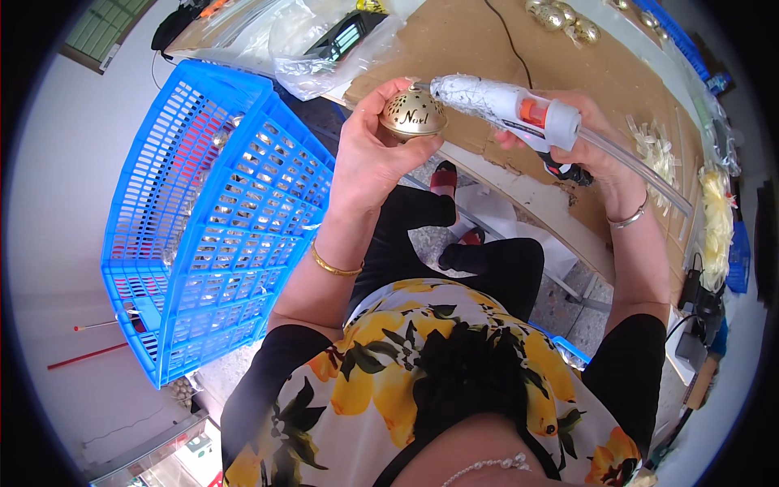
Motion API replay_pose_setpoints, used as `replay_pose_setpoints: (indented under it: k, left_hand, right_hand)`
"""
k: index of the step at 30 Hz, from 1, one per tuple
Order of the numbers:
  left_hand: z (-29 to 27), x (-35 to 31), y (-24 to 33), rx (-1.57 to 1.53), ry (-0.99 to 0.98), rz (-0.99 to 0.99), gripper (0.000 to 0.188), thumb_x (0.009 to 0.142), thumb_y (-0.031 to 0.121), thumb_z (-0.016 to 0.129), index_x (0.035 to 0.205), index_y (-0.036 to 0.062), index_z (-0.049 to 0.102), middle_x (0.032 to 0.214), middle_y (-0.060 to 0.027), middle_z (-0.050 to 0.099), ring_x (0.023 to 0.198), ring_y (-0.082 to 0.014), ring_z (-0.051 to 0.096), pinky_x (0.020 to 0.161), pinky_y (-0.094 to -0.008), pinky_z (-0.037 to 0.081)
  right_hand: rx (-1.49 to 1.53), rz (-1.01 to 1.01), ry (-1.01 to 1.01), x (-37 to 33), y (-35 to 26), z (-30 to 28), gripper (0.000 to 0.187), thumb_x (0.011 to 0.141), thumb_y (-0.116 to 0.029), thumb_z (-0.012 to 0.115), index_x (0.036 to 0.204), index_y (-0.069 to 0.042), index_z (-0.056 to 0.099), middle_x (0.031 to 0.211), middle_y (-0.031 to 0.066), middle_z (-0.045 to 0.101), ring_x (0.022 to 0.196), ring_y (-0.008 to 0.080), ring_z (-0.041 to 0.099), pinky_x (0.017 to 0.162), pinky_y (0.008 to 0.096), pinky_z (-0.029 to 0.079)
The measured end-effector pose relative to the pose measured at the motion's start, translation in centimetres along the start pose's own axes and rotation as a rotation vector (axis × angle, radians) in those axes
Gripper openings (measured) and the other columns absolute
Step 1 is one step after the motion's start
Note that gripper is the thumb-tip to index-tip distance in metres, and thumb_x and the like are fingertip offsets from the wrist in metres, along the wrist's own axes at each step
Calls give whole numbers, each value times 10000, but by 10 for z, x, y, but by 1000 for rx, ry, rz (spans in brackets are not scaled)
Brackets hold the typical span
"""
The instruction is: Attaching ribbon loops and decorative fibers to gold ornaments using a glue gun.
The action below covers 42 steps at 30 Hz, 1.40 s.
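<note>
Between the thumb and fingers of my left hand (365, 154) is a gold metal bell ornament (414, 115), round, with star-shaped cutouts and dark lettering. My right hand (592, 134) grips a white glue gun (487, 101) with an orange part in its body. Its wrapped, silvery nozzle end points left and meets or nearly meets the top of the ornament. A long clear glue stick (637, 170) sticks out of the gun's back. The fingers of my right hand are partly hidden behind the gun.
To my left stands a tall blue plastic crate (219, 219) holding many shiny ornaments. Cardboard (454, 40) covers the table; gold ornaments (564, 20) lie at its far side. Pale ribbon loops (653, 154) and a yellowish ribbon bundle (714, 227) are at right. Clear plastic bags (304, 40) lie far left.
</note>
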<state>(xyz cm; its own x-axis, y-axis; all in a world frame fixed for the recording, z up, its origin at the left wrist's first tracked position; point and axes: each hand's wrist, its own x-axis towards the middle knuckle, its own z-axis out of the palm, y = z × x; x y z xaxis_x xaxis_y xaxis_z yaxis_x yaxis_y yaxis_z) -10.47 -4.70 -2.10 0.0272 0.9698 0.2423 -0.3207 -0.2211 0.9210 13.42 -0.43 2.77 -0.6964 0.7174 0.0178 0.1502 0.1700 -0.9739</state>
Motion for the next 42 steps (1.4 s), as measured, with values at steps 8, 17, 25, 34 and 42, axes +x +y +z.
replay_pose_setpoints:
  k: [8, 17, 25, 34, 42]
  left_hand:
    - [-1, 1, -1, 28, 3, 27, 581, 620, -74, 707, 1146, -34, 463, 1003, -51, 552, 903, -107, 544, 812, -239, 453]
    - [-1, 1, -3, 58, 11, 42, 582, 614, -69, 713, 1141, -38, 469, 1008, -57, 547, 910, -107, 538, 819, -241, 452]
    - [0, 1, 0, 62, 34, 66, 573, 619, -71, 704, 1140, -43, 468, 1007, -58, 547, 913, -107, 539, 828, -241, 448]
    - [-1, 1, -2, 98, 56, 111, 571, 621, -65, 707, 1139, -45, 467, 992, -58, 554, 903, -109, 546, 826, -238, 449]
    - [0, 1, -2, 111, 60, 102, 570, 620, -62, 711, 1136, -41, 469, 995, -60, 553, 908, -108, 545, 827, -238, 446]
  right_hand:
    - [-6, -14, 26, -1, -2, 1, 773, 596, -502, 755, 1095, 48, 541, 912, 121, 638, 855, 165, 616, 760, 260, 461]
    - [-37, 4, 12, -1, 0, 2, 696, 627, -481, 746, 1074, 22, 568, 885, 75, 636, 722, 81, 568, 573, 179, 433]
    - [-77, -114, 116, 0, 5, 5, 688, 616, -519, 744, 1028, 11, 592, 835, 49, 631, 705, 78, 563, 540, 178, 408]
    - [-87, -52, 104, -3, 2, 1, 668, 613, -493, 758, 1024, 9, 600, 852, 56, 630, 734, 106, 594, 596, 197, 445]
    - [-52, -18, 103, -5, 2, -3, 634, 622, -423, 776, 1035, 22, 594, 888, 71, 626, 760, 130, 612, 663, 220, 483]
